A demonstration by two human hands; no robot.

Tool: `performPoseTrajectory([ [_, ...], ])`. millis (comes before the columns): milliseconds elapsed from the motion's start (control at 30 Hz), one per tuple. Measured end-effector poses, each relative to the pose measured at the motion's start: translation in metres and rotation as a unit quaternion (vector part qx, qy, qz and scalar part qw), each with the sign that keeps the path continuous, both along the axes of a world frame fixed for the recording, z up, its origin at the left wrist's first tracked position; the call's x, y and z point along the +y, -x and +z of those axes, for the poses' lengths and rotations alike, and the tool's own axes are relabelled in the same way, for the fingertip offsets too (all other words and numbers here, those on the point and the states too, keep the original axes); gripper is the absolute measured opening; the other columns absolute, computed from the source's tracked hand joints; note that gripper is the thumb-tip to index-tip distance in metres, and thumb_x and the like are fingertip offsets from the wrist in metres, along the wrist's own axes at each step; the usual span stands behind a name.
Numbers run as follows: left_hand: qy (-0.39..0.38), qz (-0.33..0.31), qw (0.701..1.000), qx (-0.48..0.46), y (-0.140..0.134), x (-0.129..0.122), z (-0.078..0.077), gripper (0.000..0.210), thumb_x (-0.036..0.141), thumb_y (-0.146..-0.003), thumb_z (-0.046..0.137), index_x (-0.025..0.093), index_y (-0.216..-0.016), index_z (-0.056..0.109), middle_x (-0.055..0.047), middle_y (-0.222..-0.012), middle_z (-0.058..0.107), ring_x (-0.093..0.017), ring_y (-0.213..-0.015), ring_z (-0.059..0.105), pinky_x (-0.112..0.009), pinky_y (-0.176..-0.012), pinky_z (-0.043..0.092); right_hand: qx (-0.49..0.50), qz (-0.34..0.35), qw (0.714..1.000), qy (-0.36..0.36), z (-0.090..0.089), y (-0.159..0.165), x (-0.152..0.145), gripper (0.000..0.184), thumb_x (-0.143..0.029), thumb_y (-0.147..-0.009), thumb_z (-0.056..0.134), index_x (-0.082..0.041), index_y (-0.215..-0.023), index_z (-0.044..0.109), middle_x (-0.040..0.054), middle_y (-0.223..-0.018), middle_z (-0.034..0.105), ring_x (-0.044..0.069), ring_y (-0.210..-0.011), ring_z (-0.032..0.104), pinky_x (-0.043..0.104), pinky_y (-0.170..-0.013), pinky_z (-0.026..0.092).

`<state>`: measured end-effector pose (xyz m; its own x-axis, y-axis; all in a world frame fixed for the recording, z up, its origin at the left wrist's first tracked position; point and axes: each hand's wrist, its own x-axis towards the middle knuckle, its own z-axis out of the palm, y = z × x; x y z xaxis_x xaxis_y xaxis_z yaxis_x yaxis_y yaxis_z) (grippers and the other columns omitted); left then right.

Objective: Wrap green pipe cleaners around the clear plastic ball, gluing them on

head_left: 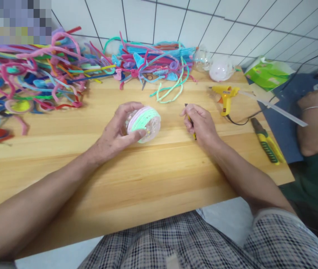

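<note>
My left hand [122,129] is wrapped round a clear plastic ball [153,126] banded with mint-green and pale purple pipe cleaners. It holds the ball just over the wooden table [147,175]. To the right, my right hand [199,123] is closed round a slim black-and-yellow tool [190,122]; its dark tip points up and away, and its exact kind is mostly hidden by my fingers. A gap of bare wood lies between the ball and the right hand.
Tangled pipe cleaners [49,74] cover the back left, with blue and pink bundles [159,56] beside them. Two clear balls [221,69] stand by the tiled wall. A yellow glue gun [226,98] and a green-yellow cutter [268,144] lie at right. Another person's arm [315,123] rests beyond the edge.
</note>
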<state>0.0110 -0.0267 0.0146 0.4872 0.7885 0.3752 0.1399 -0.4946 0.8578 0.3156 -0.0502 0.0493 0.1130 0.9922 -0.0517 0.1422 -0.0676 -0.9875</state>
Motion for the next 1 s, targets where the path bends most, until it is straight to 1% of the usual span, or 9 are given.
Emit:
performPoseTrajectory([
  [133,-0.001,-0.002,1.0,0.006,0.0,0.0,0.0,0.068,0.057,-0.102,0.082,0.031,-0.158,0.053,-0.012,-0.159,0.062,-0.033,-0.146,0.064,-0.052,-0.126,0.058,0.009,-0.005,1.0,0.008,-0.008,-0.003,0.006,0.061,-0.084,-0.093,0.075,-0.024,-0.08,0.067,-0.0019,-0.063,0.065,0.01,-0.051,0.053,0.024,-0.049,0.044],
  [200,0.001,-0.003,1.0,0.003,0.0,-0.001,0.001,0.068,0.056,-0.102,0.082,0.03,-0.158,0.053,-0.012,-0.159,0.062,-0.033,-0.147,0.064,-0.051,-0.127,0.058,0.014,0.0,1.0,0.012,-0.013,-0.004,0.008,0.053,-0.076,-0.094,0.078,-0.024,-0.086,0.071,0.0,-0.071,0.073,0.011,-0.057,0.059,0.024,-0.054,0.05],
  [300,0.005,-0.003,1.0,0.003,0.0,-0.002,0.003,0.069,0.056,-0.103,0.081,0.028,-0.159,0.053,-0.013,-0.16,0.061,-0.033,-0.147,0.064,-0.05,-0.127,0.058,0.015,0.0,1.0,0.014,-0.017,-0.004,0.009,0.037,-0.06,-0.096,0.082,-0.024,-0.094,0.073,-0.0003,-0.076,0.078,0.011,-0.058,0.061,0.023,-0.055,0.05],
  [400,0.012,0.003,1.0,0.007,0.0,-0.002,0.002,0.069,0.058,-0.103,0.08,0.028,-0.159,0.053,-0.012,-0.161,0.061,-0.034,-0.147,0.064,-0.052,-0.128,0.057,0.016,0.002,1.0,0.009,-0.018,-0.003,0.008,0.031,-0.052,-0.095,0.085,-0.023,-0.093,0.072,-0.0021,-0.075,0.077,0.01,-0.058,0.061,0.022,-0.056,0.051],
  [533,0.019,-0.001,1.0,-0.005,0.0,0.0,-0.001,0.071,0.062,-0.099,0.085,0.037,-0.158,0.055,-0.006,-0.16,0.062,-0.036,-0.145,0.064,-0.055,-0.125,0.059,0.012,0.019,1.0,0.002,-0.018,-0.003,0.008,0.034,-0.056,-0.093,0.084,-0.024,-0.095,0.073,-0.0034,-0.076,0.074,0.01,-0.06,0.06,0.022,-0.057,0.049],
  [600,0.017,-0.002,1.0,-0.003,0.0,0.0,-0.001,0.068,0.061,-0.1,0.083,0.039,-0.158,0.054,-0.006,-0.16,0.062,-0.035,-0.146,0.064,-0.055,-0.125,0.059,0.0,0.022,1.0,-0.011,-0.019,-0.003,0.009,0.031,-0.054,-0.092,0.084,-0.024,-0.095,0.074,-0.004,-0.076,0.072,0.01,-0.062,0.059,0.023,-0.059,0.048],
  [767,0.011,-0.003,1.0,0.005,0.0,-0.001,0.0,0.068,0.058,-0.102,0.083,0.036,-0.158,0.054,-0.01,-0.16,0.061,-0.034,-0.147,0.064,-0.054,-0.126,0.057,-0.02,-0.012,0.999,-0.045,-0.021,-0.003,0.01,0.017,-0.034,-0.083,0.085,-0.023,-0.083,0.073,-0.0049,-0.074,0.067,0.011,-0.068,0.053,0.025,-0.065,0.043],
  [867,0.012,-0.004,1.0,0.004,0.0,-0.002,0.001,0.069,0.06,-0.102,0.082,0.033,-0.159,0.052,-0.012,-0.161,0.06,-0.034,-0.147,0.064,-0.052,-0.125,0.058,-0.037,-0.035,0.998,-0.033,-0.02,-0.003,0.011,0.017,-0.031,-0.085,0.082,-0.023,-0.076,0.071,-0.0057,-0.07,0.062,0.011,-0.067,0.05,0.027,-0.065,0.04],
  [1000,0.018,0.005,1.0,0.013,0.0,-0.003,0.002,0.07,0.061,-0.104,0.079,0.028,-0.159,0.052,-0.013,-0.162,0.059,-0.033,-0.148,0.063,-0.05,-0.127,0.056,-0.035,-0.053,0.998,-0.003,-0.02,0.0,0.012,0.021,-0.027,-0.09,0.077,-0.023,-0.071,0.068,-0.0059,-0.067,0.061,0.011,-0.065,0.052,0.028,-0.067,0.043],
])
